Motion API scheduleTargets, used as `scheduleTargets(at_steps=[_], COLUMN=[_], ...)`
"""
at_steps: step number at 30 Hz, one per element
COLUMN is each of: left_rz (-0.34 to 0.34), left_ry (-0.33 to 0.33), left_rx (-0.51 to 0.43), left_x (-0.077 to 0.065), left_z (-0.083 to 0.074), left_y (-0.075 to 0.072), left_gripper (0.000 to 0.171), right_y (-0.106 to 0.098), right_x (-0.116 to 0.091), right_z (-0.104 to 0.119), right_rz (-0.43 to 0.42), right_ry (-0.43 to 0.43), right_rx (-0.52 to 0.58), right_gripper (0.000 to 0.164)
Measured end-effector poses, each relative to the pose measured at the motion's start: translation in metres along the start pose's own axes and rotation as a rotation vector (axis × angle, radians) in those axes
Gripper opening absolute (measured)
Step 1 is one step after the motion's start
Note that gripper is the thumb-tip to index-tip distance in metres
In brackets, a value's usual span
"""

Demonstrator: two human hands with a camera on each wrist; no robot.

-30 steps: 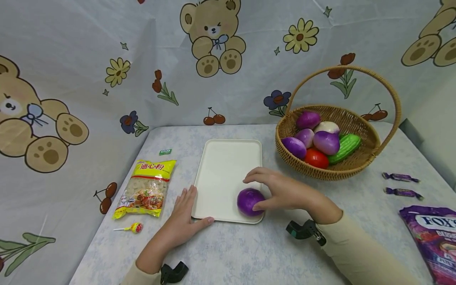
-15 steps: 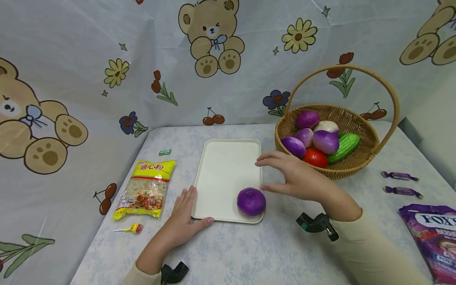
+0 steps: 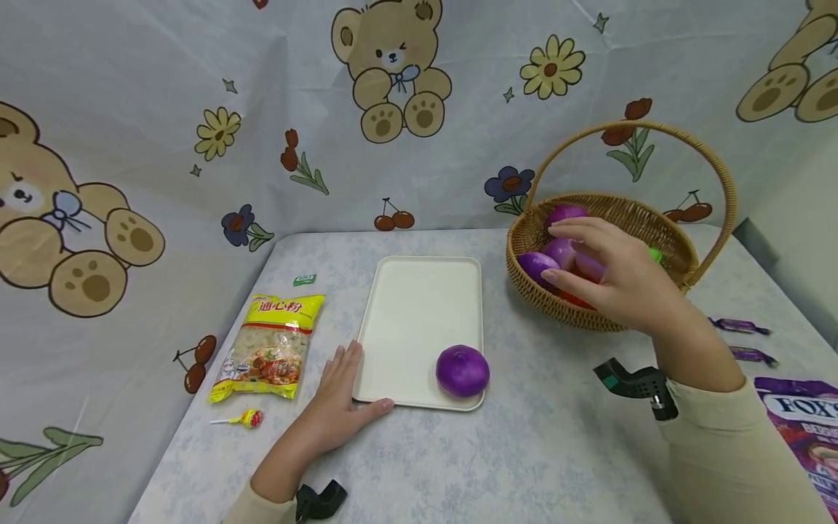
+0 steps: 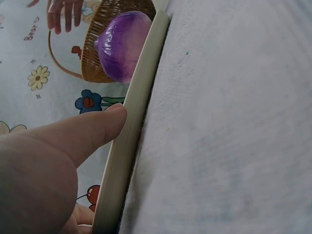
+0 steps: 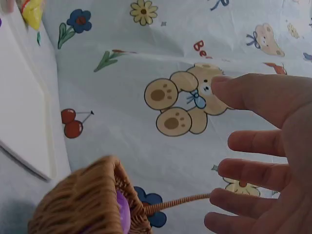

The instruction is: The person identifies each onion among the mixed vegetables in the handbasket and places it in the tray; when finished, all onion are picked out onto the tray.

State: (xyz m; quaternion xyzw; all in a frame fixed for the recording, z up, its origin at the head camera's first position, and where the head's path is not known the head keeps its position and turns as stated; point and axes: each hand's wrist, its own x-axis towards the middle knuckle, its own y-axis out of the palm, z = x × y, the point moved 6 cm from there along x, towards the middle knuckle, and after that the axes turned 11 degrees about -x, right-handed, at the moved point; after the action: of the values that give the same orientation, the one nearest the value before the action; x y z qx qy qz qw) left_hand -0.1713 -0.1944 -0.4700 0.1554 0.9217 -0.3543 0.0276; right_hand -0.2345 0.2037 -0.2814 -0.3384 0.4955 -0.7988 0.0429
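A purple onion (image 3: 462, 371) sits on the near right corner of the white rectangular tray (image 3: 419, 313). My left hand (image 3: 340, 407) rests at the tray's near left corner, fingers straight; in the left wrist view its thumb touches the tray's side (image 4: 129, 126). Above the wicker basket (image 3: 533, 291) hovers my right hand (image 3: 615, 280), fingers spread and thumb apart, nothing held. It hides part of the basket's load: several purple vegetables (image 3: 538, 265), a red tomato (image 3: 576, 298) and a green cucumber (image 3: 656, 255). The right wrist view shows the basket wall (image 5: 80, 200) below the extended fingers.
To the tray's left lie a yellow pasta bag (image 3: 268, 346), a lollipop (image 3: 251, 418) and a small green packet (image 3: 304, 279). Two purple wrapped candies (image 3: 743, 326) and a purple FOX'S bag (image 3: 801, 429) lie at right. The basket's tall handle (image 3: 728, 189) arches over it.
My right hand has let go of the onion on the tray and moved right and away from me, over the basket. The left hand has stayed at the tray's corner.
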Motion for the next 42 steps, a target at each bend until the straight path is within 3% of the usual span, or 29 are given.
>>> scheduleTargets(at_steps=[5,10,23,42], left_rz=[-0.001,-0.003,-0.004,-0.015], left_ry=[-0.007,-0.007,-0.021,-0.019], left_rx=[-0.006,0.001,-0.014,-0.011], left_x=[0.000,0.000,0.000,-0.001], left_z=[0.001,0.002,0.001,-0.001], left_y=[0.001,0.001,0.000,0.000], left_gripper=[0.124,0.124,0.125,0.124], right_y=[-0.007,-0.009,-0.005,0.024], right_x=[0.000,-0.002,-0.009,-0.021], right_z=[-0.028,-0.052,-0.072,-0.102], right_rz=[0.056,0.097,0.151,0.360], right_ry=[0.137,0.219,0.301,0.425], right_rx=[-0.016,-0.026,-0.038,-0.082], right_gripper=[0.069,0.076,0.084,0.098])
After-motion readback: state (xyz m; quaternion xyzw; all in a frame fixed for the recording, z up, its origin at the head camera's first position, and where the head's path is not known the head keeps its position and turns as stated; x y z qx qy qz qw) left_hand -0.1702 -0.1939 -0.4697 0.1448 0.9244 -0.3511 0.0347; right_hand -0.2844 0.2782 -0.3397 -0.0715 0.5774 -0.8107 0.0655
